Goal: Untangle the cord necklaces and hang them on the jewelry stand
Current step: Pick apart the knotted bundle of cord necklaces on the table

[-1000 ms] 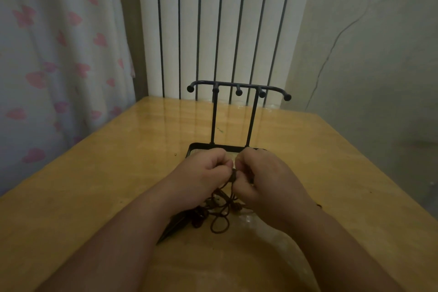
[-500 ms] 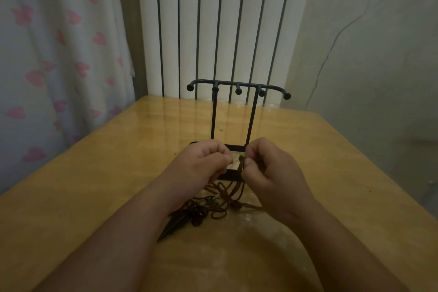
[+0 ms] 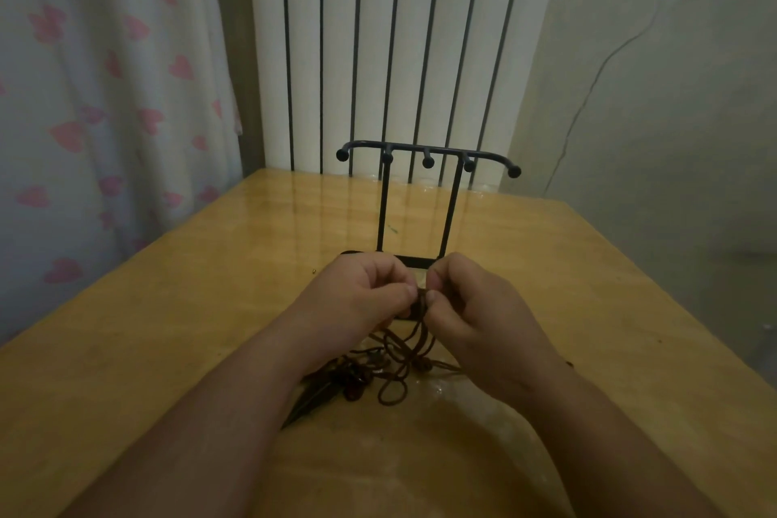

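We had both hands up off the tabletop (image 3: 168,341), close together just in front of the jewelry stand (image 3: 426,158). Left hand (image 3: 361,299) and right hand (image 3: 471,307) each had fingertips pressed together, pinching the same bit of dark brown cord betw. them, at what looked like a knot, tho the dim light made that hard to confirm. Thumbs nearly touched.

The cord necklaces (image 3: 395,362) were still one bundle: several strands dropped from the pinch to a messy heap of loops on the tabletop, right below the hands and partly under the left wrist. A dark pointed pendant (image 3: 311,400) lay at the heap's left edge w/ what seemed to be reddish beads beside it. Couldn't count how many necklaces were in there.

Progress, as we judged it: early. Nothing hung yet; the stand's top bar and all its ball-tipped pegs were bare, its base tray just behind the hands. Still left: free the knot, separate each cord from the pile, then lift each one onto a peg.
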